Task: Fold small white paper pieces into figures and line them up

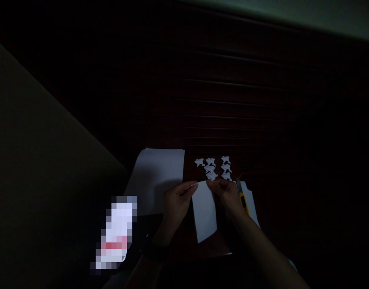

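A small rectangular sheet of white paper (204, 210) is held up in front of me by its top edge. My left hand (176, 200) pinches the top left corner between thumb and fingers. At the top right corner, my right hand (226, 194) grips it with the thumb in front; its other fingers are partly hidden. Just beyond the hands, several small folded white paper figures (211, 168) lie in groups on the dark table. Next to my right wrist is a yellow utility knife (243, 200) with its blade end pointing away.
A stack of large white paper (155, 172) lies at the left of the dark table (208, 249). More white paper (252, 204) lies under the knife. At lower left is a bright, pixelated screen-like shape (118, 233). The scene is dim, with a pale wall (36, 140) on the left.
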A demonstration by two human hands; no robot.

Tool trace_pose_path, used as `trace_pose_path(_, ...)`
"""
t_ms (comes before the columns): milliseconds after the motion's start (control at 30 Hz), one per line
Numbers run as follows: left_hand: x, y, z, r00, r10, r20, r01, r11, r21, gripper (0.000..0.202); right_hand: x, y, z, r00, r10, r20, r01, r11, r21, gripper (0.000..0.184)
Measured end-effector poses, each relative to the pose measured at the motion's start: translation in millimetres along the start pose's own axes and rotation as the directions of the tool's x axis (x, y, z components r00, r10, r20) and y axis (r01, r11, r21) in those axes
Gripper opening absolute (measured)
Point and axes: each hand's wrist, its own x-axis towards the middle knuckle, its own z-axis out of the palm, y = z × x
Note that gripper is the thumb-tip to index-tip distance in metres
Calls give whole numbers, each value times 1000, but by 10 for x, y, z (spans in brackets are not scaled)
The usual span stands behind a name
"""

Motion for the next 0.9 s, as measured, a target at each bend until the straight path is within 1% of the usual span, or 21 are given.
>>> trace_pose_path(133, -1, 10, -15, 1000, -17, 4, 17, 1000, -7, 21, -19, 14, 0, 1000, 9, 7, -9, 1000, -7, 28)
trace_pose_path(267, -5, 15, -9, 1000, -5, 13, 6, 1000, -25, 21, -17, -6, -10, 1000, 2, -4, -2, 1000, 1, 27)
trace_pose_path(400, 1, 21, -7, 999, -26, 23, 27, 999, -35, 23, -12, -28, -10, 999, -41, -20, 38, 990, -138, 32)
trace_pose_path(467, 12, 32, -20, 999, -45, 5, 45, 999, -29, 24, -16, -27, 0, 999, -47, -8, 45, 983, -178, 33)
trace_pose_path(567, 35, 57, -49, 997, -66, -39, 66, 998, -25, 25, -21, -12, 15, 999, -25, 38, 31, 984, -173, 34)
trace_pose_path(633, 46, 75, -64, 995, -93, -31, 92, 994, -56, 30, -13, -3, 13, 999, -21, 49, 28, 989, -142, 34)
trace_pose_path(700, 48, 88, -70, 988, -151, 24, 153, 980, -127, 36, 9, 1, -8, 999, -22, 44, 26, 995, -96, 32)
trace_pose_path(733, 45, 91, -71, 979, -190, 73, 200, 966, -166, 36, 26, 0, -26, 999, -19, 35, 22, 997, -75, 31)
trace_pose_path(833, 22, 87, -68, 928, -271, 255, 330, 917, -226, 31, 85, 4, -99, 1000, -13, 2, 13, 999, -52, 30)
trace_pose_path(900, 7, 71, -65, 898, -283, 336, 364, 907, -211, 29, 120, 16, -145, 1000, -12, -13, 11, 998, -57, 31)
